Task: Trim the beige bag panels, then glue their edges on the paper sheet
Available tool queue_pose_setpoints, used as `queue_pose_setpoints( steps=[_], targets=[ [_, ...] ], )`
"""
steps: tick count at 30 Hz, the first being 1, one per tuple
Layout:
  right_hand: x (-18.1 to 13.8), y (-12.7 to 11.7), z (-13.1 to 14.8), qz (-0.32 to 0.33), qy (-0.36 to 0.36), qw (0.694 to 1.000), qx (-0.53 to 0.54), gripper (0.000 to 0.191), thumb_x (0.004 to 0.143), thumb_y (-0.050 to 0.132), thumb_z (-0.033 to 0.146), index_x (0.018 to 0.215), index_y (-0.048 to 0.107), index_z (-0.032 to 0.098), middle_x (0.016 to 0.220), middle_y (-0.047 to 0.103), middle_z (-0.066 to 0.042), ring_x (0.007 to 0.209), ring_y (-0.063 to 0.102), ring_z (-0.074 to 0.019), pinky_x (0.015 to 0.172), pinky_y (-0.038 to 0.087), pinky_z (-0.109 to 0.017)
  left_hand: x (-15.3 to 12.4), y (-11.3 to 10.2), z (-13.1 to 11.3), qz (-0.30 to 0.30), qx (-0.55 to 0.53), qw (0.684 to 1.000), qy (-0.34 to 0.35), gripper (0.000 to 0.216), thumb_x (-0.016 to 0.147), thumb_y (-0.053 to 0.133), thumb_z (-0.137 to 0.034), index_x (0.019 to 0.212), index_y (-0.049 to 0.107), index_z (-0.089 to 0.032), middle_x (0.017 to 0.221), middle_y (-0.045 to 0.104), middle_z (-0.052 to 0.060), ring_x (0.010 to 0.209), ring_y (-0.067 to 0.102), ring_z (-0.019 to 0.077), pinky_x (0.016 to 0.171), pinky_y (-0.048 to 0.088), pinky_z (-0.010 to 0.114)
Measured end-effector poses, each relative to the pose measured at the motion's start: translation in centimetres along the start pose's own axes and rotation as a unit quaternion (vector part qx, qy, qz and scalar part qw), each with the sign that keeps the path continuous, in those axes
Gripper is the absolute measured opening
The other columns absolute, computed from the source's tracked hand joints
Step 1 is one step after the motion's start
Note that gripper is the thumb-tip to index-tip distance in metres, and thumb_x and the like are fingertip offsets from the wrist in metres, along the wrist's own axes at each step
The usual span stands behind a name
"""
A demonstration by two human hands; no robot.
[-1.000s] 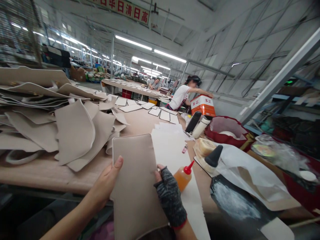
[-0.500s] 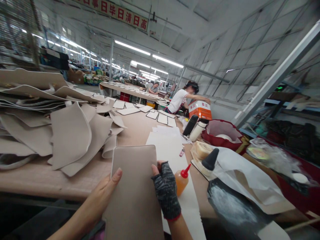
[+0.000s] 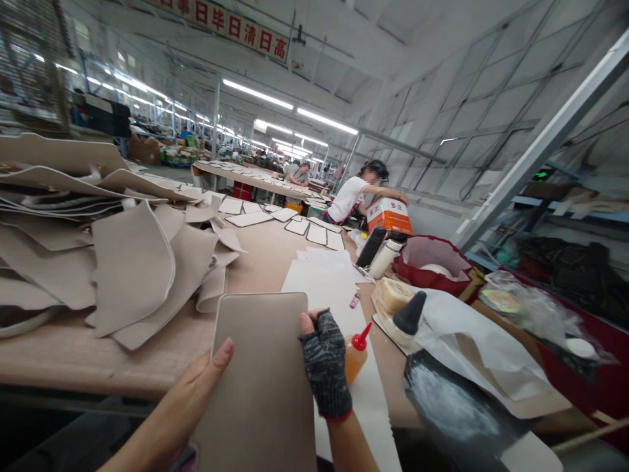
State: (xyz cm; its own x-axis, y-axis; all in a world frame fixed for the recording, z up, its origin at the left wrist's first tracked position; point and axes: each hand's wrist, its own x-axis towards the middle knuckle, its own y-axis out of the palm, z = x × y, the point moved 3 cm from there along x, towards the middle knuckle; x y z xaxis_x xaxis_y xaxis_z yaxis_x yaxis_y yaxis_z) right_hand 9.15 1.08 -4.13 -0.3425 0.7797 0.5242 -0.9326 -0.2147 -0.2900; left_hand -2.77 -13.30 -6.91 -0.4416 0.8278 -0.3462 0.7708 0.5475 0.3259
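I hold a flat beige leather-like panel [image 3: 260,373] with rounded corners by both side edges, over the table's near edge. My left hand [image 3: 196,387] is bare, its thumb lying on the panel's left edge and its fingers underneath. My right hand [image 3: 322,357] wears a dark knitted fingerless glove and grips the panel's right edge. Just right of that hand stands a small orange glue bottle with a red tip [image 3: 354,354] on white paper sheets [image 3: 324,285].
A heap of beige cut pieces [image 3: 122,262] covers the table's left. A black-tipped bottle [image 3: 407,314], a red bowl [image 3: 427,262], plastic wrap and a dark tray [image 3: 452,406] lie to the right. Farther off, a person in white [image 3: 351,193] handles an orange can [image 3: 390,216].
The panel and both hands have slid toward me and lower in view. The view has shifted slightly; the far person lowered the orange can a little.
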Motion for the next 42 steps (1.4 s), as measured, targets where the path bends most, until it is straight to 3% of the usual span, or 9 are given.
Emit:
queue_pose_setpoints(
  steps=[10,13,16,19,26,33,37,40,42],
  targets=[
    [1.3,-0.1,0.3,-0.019,-0.001,1.000,-0.023,0.033,0.084,0.046,0.046,0.064,0.049,0.020,0.063,0.053,0.000,0.060,0.047,-0.0137,0.063,0.040,-0.027,-0.3,0.0,0.0,-0.002,-0.019,1.000,-0.013,0.069,0.067,0.061,-0.060,0.120,0.054,-0.016,0.086,0.072,0.007,0.077,0.067,0.0281,0.067,0.055,0.034],
    [1.6,0.0,-0.6,0.016,0.058,0.995,0.081,0.037,0.082,0.047,0.051,0.065,0.053,0.018,0.063,0.055,-0.001,0.058,0.049,-0.0132,0.055,0.042,-0.025,-0.4,-0.2,-0.3,-0.028,-0.036,0.998,-0.037,0.059,0.074,0.058,-0.055,0.116,0.055,-0.014,0.085,0.072,0.007,0.077,0.068,0.0264,0.067,0.055,0.032],
    [0.9,0.5,-1.9,0.087,0.165,0.955,0.231,0.039,0.081,0.048,0.053,0.074,0.058,0.016,0.065,0.061,-0.003,0.054,0.054,-0.0123,0.046,0.042,-0.022,-0.3,-0.5,-0.8,-0.047,-0.050,0.996,-0.055,0.049,0.077,0.058,-0.049,0.112,0.057,-0.015,0.086,0.072,0.006,0.078,0.068,0.0249,0.069,0.054,0.031],
    [0.0,0.7,-2.1,0.113,0.190,0.931,0.289,0.038,0.081,0.049,0.053,0.077,0.059,0.016,0.070,0.064,-0.004,0.059,0.059,-0.0138,0.049,0.047,-0.021,0.0,-0.8,-1.0,-0.050,-0.058,0.995,-0.067,0.043,0.076,0.059,-0.048,0.107,0.060,-0.018,0.086,0.072,0.005,0.082,0.067,0.0254,0.067,0.054,0.030],
    [-1.0,0.2,0.4,0.119,0.133,0.959,0.222,0.034,0.083,0.049,0.047,0.086,0.062,0.016,0.082,0.066,-0.006,0.071,0.061,-0.0171,0.057,0.050,-0.026,0.5,-1.4,-0.9,-0.045,-0.087,0.991,-0.088,0.040,0.077,0.059,-0.044,0.104,0.061,-0.016,0.081,0.072,0.006,0.072,0.068,0.0257,0.068,0.054,0.035],
    [-2.0,0.1,1.8,0.123,0.110,0.973,0.163,0.024,0.079,0.055,0.040,0.078,0.062,0.017,0.073,0.065,-0.001,0.066,0.057,-0.0141,0.061,0.047,-0.024,0.5,-1.7,-1.2,-0.052,-0.096,0.990,-0.092,0.042,0.077,0.060,-0.042,0.105,0.059,-0.010,0.084,0.072,0.012,0.073,0.068,0.0277,0.066,0.055,0.035],
    [-3.8,-0.2,2.6,0.122,0.113,0.979,0.115,0.020,0.081,0.053,0.036,0.072,0.059,0.018,0.066,0.063,0.001,0.061,0.057,-0.0138,0.058,0.047,-0.023,1.1,-1.8,-1.4,-0.004,-0.137,0.986,-0.092,0.042,0.081,0.055,-0.042,0.103,0.060,-0.006,0.082,0.072,0.012,0.071,0.068,0.0256,0.069,0.054,0.035],
    [-5.2,-0.8,2.5,0.103,0.112,0.986,0.062,0.021,0.082,0.053,0.036,0.076,0.063,0.019,0.073,0.067,-0.001,0.067,0.061,-0.0158,0.062,0.049,-0.024,2.3,-2.4,-1.4,0.029,-0.155,0.984,-0.078,0.043,0.085,0.049,-0.042,0.100,0.061,-0.004,0.081,0.072,0.011,0.073,0.068,0.0237,0.071,0.053,0.033],
    [-5.9,-1.2,2.2,0.098,0.081,0.992,0.025,0.021,0.082,0.052,0.035,0.084,0.066,0.019,0.082,0.069,-0.003,0.075,0.063,-0.0172,0.068,0.050,-0.024,3.2,-3.1,-1.3,0.002,-0.151,0.986,-0.073,0.042,0.086,0.048,-0.043,0.098,0.061,-0.005,0.080,0.072,0.012,0.071,0.068,0.0232,0.069,0.054,0.033]
  ],
)
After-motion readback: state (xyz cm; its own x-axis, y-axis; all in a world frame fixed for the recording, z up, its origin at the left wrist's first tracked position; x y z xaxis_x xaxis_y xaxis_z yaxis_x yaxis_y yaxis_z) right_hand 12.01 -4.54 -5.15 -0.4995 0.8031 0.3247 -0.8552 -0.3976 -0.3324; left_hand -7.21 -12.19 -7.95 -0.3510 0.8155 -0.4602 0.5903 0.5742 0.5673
